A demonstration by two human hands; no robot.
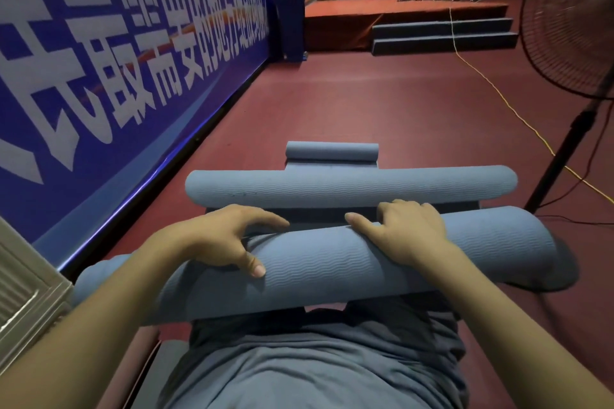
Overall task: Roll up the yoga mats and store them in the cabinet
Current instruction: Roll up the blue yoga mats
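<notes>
The left hand point(229, 239) and right hand point(407, 236) both grasp the nearest mat point(315, 262), a blue-grey roll with a fine wavy ribbed surface, held crosswise close to the person's body; its left end is hidden behind the left forearm. Beyond it on the red floor point(382, 103) lie a second rolled mat point(349, 186) and a smaller third roll point(332, 151). Along the left runs a blue banner point(116, 60) with large white Chinese characters, too cropped to read.

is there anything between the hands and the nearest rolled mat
No. Both hands are already on the nearest rolled mat: the left hand and the right hand rest on top of it, with nothing in between.
</notes>
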